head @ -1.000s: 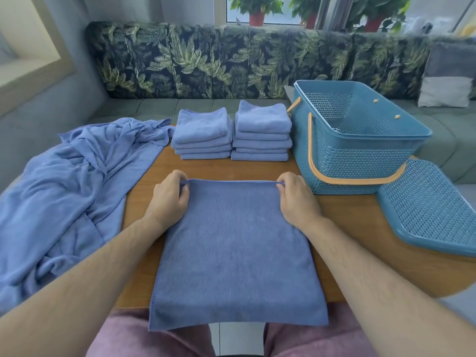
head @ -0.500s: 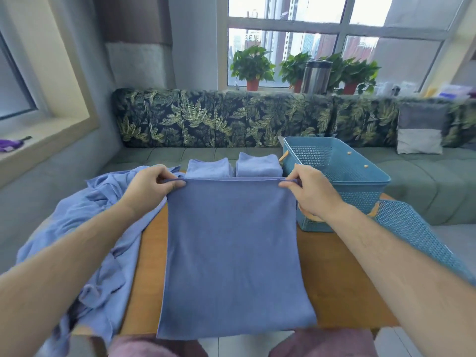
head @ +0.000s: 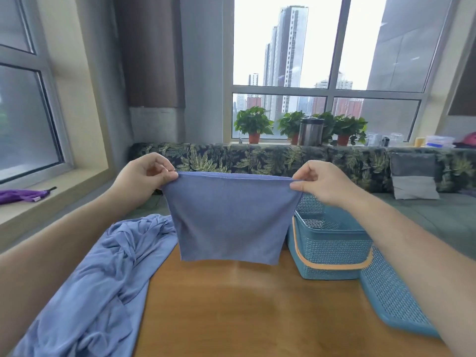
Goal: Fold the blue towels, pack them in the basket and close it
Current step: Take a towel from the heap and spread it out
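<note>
So the towel (head: 229,220) is fully off the surface (head: 244,310) now. A second ago it lay flat on the wood, and half a second ago its lower edge still draped over the near side. Now it hangs in the air between the hands, with the bottom hem clear of the wood. The left hand (head: 144,176) pinches one top corner and the right hand (head: 324,184) pinches the other, pulling the top edge taut. The view has also tipped up, so the window and towers have come in.

Count:
- one held towel and two hands
- one basket (head: 332,251) below the right hand, open
- one lid (head: 394,305) just beside it, nearer the right forearm
- one heap of blue cloth (head: 103,274) below the left hand
- further back, one sofa (head: 231,157), one cushion (head: 413,176), three potted plants (head: 253,123) and one metal canister (head: 311,131)
- one purple cloth (head: 20,195) on the sill, out past the left hand

Hard to see:
- The two folded stacks from earlier are gone from view, where the hanging towel now blocks the sight.
- The towel and the right wrist cover part of the basket.
- The right forearm cuts across the lid.
- The heap runs off the bottom edge, and I can't tell how many towels are in it.
- I also can't tell if the held towel is a single or double layer.
</note>
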Demonstrator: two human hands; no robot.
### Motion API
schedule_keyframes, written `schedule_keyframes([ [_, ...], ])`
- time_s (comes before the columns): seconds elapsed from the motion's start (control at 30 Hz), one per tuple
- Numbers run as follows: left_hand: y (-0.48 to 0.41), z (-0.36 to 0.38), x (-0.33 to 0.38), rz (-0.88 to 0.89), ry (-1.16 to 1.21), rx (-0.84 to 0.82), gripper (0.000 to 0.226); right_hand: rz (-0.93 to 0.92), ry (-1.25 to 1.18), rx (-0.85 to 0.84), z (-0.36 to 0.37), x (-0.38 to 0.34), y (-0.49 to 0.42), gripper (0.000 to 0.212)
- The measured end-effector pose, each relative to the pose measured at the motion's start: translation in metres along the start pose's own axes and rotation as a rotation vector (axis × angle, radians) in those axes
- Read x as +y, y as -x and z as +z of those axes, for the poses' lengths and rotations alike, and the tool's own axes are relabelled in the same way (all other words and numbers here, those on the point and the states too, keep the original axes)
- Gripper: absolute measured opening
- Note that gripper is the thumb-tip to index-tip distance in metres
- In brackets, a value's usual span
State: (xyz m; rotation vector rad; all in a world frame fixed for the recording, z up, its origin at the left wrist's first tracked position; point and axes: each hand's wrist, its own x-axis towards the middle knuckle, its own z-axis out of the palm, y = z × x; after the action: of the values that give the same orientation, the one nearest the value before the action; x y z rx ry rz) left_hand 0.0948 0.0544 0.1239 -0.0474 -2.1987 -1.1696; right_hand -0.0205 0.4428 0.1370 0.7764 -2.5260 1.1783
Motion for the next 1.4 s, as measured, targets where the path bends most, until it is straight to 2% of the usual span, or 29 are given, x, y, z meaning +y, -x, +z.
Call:
schedule_keyframes([
  [0.07,0.001,-0.008,0.011,0.042,-0.047,-0.013,0.006,0.000,-0.016,-0.052,-0.013,-0.009,0.005,0.025],
  [0.2,0.007,-0.018,0.031,0.068,-0.163,-0.033,0.009,-0.065,0.016,-0.084,-0.033,-0.025,0.018,0.006],
  [0.3,0.008,-0.021,0.041,0.055,-0.228,-0.011,0.016,-0.088,0.064,-0.079,-0.039,-0.031,0.021,0.005],
  [0.47,0.005,-0.011,0.036,-0.014,-0.307,-0.026,0.021,-0.026,0.160,-0.089,-0.027,-0.026,0.016,0.010],
  [0.6,0.003,0.007,0.009,-0.158,-0.278,-0.082,0.016,0.065,0.192,-0.148,0.003,-0.013,0.009,0.010],
  [0.7,0.000,0.021,-0.008,-0.229,-0.201,-0.079,0.012,0.112,0.101,-0.053,0.030,0.001,0.000,0.012],
  [0.87,-0.010,0.028,-0.020,-0.189,-0.114,0.012,0.010,0.054,0.068,0.141,0.052,0.016,-0.007,0.016],
  [1.03,0.005,0.026,-0.021,-0.151,-0.185,0.018,0.009,-0.014,0.091,0.185,0.056,0.028,0.011,0.015],
  [1.1,0.022,0.027,-0.021,-0.156,-0.277,0.001,0.008,-0.026,0.128,0.163,0.061,0.039,0.025,0.016],
  [1.27,0.090,0.044,-0.048,-0.199,-0.279,-0.107,0.007,0.031,0.146,0.007,0.082,0.073,0.089,0.009],
  [1.4,0.147,0.057,-0.078,-0.285,-0.277,-0.245,0.016,0.107,0.053,-0.173,0.098,0.097,0.148,0.019],
])
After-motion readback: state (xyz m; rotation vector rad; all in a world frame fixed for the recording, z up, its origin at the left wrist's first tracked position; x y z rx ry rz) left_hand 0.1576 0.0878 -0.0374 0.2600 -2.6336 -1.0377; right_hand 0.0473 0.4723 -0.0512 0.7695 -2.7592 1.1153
